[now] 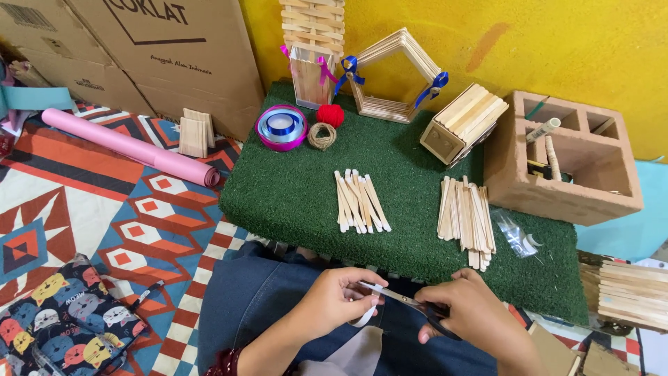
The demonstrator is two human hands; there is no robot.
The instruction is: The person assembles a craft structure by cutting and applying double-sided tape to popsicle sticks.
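Green mat, stick between hands.

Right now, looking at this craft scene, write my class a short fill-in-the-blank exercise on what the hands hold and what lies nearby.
1. The right hand holds a pair of ____.
2. The left hand pinches a white ____ at the blades.
3. Two piles of wooden sticks lie on a ____ mat of artificial grass.
4. The ball of yarn is ____.

Missing words: scissors; strip; green; red
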